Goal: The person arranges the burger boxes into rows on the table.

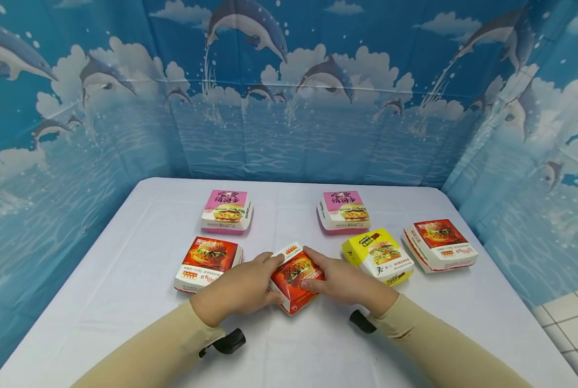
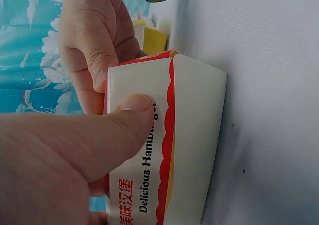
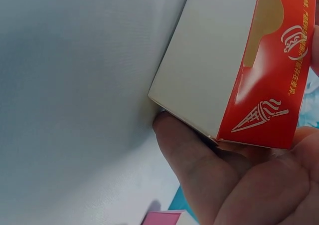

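Observation:
Both hands hold a red and white burger box (image 1: 297, 276) with a burger picture on its lid, set at an angle near the middle of the table. My left hand (image 1: 245, 283) grips its left side; in the left wrist view the thumb (image 2: 127, 120) presses the white side printed "Delicious Hamburger". From the other side my right hand (image 1: 344, 280) grips the box, thumb on the lid. The right wrist view shows a finger (image 3: 187, 147) along the lower edge of the box (image 3: 204, 60), beside its red ice-cream-print flap. The lid looks closed.
Another red burger box (image 1: 208, 263) stands left of the left hand. A yellow box (image 1: 380, 256) and a further red box (image 1: 440, 244) lie to the right. Two pink boxes (image 1: 227, 211) stand at the back of the white table (image 1: 124, 323), before a dolphin-print curtain (image 1: 289, 134).

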A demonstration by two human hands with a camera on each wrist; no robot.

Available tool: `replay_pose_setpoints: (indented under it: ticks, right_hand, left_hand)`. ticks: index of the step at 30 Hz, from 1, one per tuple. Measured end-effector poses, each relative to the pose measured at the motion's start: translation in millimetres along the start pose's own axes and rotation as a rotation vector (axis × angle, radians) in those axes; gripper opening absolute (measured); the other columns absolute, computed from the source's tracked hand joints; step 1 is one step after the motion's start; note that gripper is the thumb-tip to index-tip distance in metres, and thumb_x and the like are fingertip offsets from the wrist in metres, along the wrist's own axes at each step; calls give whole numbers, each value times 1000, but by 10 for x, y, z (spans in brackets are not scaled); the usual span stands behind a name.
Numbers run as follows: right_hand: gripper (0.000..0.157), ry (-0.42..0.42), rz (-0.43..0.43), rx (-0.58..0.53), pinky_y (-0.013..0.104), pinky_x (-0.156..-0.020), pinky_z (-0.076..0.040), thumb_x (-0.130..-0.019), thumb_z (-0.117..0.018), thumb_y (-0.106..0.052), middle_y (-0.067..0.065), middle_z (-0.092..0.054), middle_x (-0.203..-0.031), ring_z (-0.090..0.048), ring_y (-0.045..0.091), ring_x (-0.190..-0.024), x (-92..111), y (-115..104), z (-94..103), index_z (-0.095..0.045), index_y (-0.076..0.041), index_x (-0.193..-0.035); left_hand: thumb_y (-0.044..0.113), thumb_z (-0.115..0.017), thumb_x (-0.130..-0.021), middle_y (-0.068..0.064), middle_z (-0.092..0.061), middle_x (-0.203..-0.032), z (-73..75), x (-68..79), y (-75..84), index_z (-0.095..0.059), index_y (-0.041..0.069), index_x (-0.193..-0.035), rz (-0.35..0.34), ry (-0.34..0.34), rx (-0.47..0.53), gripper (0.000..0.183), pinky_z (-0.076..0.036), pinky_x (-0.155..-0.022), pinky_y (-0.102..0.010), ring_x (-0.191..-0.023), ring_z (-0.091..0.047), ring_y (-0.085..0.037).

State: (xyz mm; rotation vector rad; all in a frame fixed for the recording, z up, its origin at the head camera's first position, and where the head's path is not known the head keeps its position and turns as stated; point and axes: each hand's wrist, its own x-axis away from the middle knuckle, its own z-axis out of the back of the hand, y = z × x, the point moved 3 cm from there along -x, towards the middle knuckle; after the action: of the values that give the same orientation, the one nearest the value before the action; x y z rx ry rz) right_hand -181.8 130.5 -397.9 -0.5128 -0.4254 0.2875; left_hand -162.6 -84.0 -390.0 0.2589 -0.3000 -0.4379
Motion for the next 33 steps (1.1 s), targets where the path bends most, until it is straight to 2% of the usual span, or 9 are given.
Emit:
replay_pose_setpoints:
  ticks: [4,11,19,23,27,29,31,33]
  right_hand:
    - [87,4,-5,-1,50,-107,-54,-96,-75,-49,9,-56,-156,-59,21,-114,-5,-5,-7,-30,-28,-168]
    - [85,19,5,-15,48,-107,-54,-96,-75,-48,7,-56,-156,-59,20,-114,0,7,-1,-34,-27,-166]
    - [79,83,-27,52,47,-102,-55,-93,-77,-51,5,-62,-148,-59,22,-114,52,-1,55,-46,-22,-160]
    - [73,98,-17,55,48,-104,-55,-94,-77,-49,3,-61,-151,-60,22,-118,79,-9,65,-49,-27,-158]
    - [69,98,-1,30,47,-104,-55,-96,-76,-43,1,-59,-154,-60,22,-122,86,-19,63,-50,-32,-158]
    - [70,104,-10,17,49,-108,-54,-96,-77,-42,3,-57,-156,-59,24,-127,92,-19,63,-49,-29,-159]
    - [76,123,-42,23,53,-110,-52,-95,-77,-45,7,-56,-157,-58,28,-133,113,-19,67,-46,-22,-160]
    - [80,151,-96,39,54,-107,-55,-94,-77,-49,12,-60,-151,-62,29,-128,149,-16,66,-46,-13,-158]
  left_hand:
    - [56,-76,-92,-12,-43,-166,1,0,-9,-37,17,-164,-1,0,3,91,-38,-122,-59,-144,-54,-33]
    - [56,-77,-91,-10,-47,-163,18,11,-14,-39,18,-163,0,-4,20,90,-47,-117,-53,-141,-56,-29]
    - [59,-74,-93,-8,-52,-157,48,28,-9,-43,18,-160,9,4,65,84,-49,-115,-52,-140,-56,-26]
    - [61,-70,-95,-7,-57,-149,55,5,-1,-48,17,-154,13,25,99,77,-53,-111,-50,-126,-61,-21]
    - [60,-71,-94,-5,-61,-132,70,-30,17,-51,14,-143,26,48,128,70,-58,-96,-43,-102,-62,-18]
    - [58,-74,-93,-3,-62,-122,79,-48,24,-52,13,-138,39,56,146,68,-58,-88,-39,-95,-60,-17]
    - [57,-76,-91,-3,-62,-116,82,-62,33,-51,12,-136,53,57,170,68,-57,-83,-38,-91,-60,-18]
    - [57,-79,-89,-3,-63,-117,79,-71,34,-50,12,-140,76,53,201,73,-58,-84,-39,-94,-61,-19]
